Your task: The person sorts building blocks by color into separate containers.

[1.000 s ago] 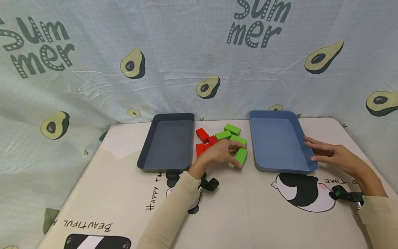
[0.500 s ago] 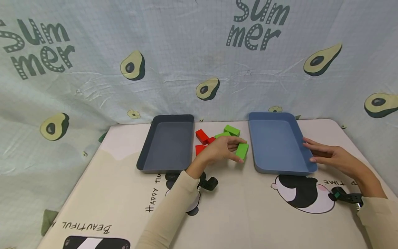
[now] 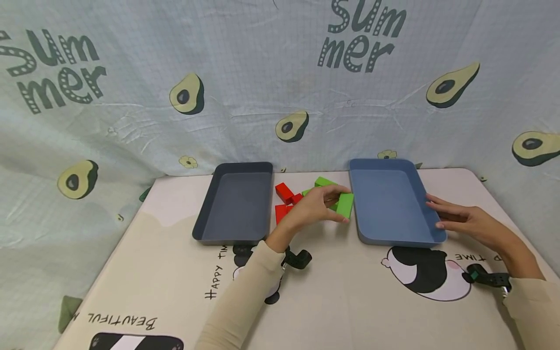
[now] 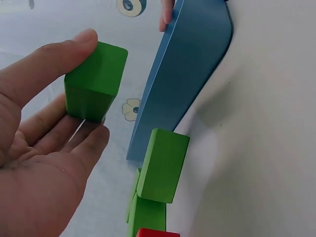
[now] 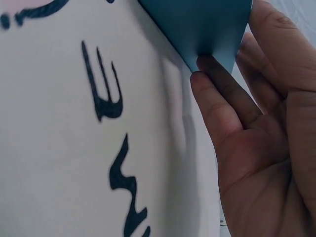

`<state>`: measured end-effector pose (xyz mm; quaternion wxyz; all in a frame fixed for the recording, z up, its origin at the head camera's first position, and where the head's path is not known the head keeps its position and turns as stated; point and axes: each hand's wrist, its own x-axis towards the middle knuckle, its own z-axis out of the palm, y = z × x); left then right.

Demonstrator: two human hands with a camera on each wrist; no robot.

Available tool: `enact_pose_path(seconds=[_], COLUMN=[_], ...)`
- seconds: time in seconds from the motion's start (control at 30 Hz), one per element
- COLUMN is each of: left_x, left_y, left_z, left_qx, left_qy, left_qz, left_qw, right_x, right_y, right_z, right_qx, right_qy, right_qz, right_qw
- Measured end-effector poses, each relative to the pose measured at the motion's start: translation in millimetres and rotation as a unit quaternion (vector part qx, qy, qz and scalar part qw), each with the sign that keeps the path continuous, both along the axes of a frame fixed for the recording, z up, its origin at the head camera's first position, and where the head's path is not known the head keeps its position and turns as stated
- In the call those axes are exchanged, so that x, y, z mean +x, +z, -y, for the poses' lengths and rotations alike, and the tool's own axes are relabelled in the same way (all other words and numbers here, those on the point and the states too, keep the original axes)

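Note:
In the head view my left hand [image 3: 314, 208] pinches a green block [image 3: 345, 206] between thumb and fingers, close to the left side of the blue tray [image 3: 387, 206]. The left wrist view shows that block [image 4: 96, 74] raised off the table, above other green blocks [image 4: 163, 165]. My right hand [image 3: 470, 222] rests at the tray's right side. Seen from the right wrist, its nearly straight fingers [image 5: 217, 106] touch the tray's outer wall [image 5: 202, 24]. Red blocks [image 3: 284, 193] lie left of the green ones, partly hidden by my left hand and forearm.
A dark grey tray [image 3: 238, 204] stands left of the blocks. A printed cloth [image 3: 236, 126] hangs behind the table [image 3: 332, 291]. Each wrist wears a black camera mount, such as the left camera mount [image 3: 299, 259].
My left hand has taken hold of the front green block, lifted it, and carried it slightly right toward the blue tray. My right hand stays at the tray's side.

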<state>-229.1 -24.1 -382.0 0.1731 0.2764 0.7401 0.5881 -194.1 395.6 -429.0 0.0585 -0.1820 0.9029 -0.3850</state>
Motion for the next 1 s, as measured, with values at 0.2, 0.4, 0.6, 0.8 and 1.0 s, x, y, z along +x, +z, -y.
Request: enact_pose_path(seconds=[0.2,0.4,0.6,0.8,1.0], left_x=[-0.4,-1.0,-0.3,-0.4,0.1], left_y=[0.5,0.2,-1.3,-1.7,1.6], left_z=[-3.9,-10.2,-16.8,-23.4,-28.2], left_qx=[0.004,0.006,0.019,0.020,0.019], left_qy=[-0.010,-0.014,-0.009,-0.008,-0.007], left_qz=[-0.025,-0.041,-0.033,-0.039,-0.028], left_qw=[0.9996,0.9990,0.9992,0.9990,0.9994], right_x=[1.0,1.5,1.3,0.4,-0.1], right_y=[1.0,1.4,1.5,2.6,3.3], right_z=[-0.7,0.7,1.0,-0.3,0.1], right_qx=[-0.002,0.005,0.004,0.004,0.006], right_qy=[0.009,0.002,0.004,0.023,0.021], right_qz=[0.003,-0.003,0.001,-0.001,0.001], right_qw=[1.0000,1.0000,1.0000,0.9997,0.9998])
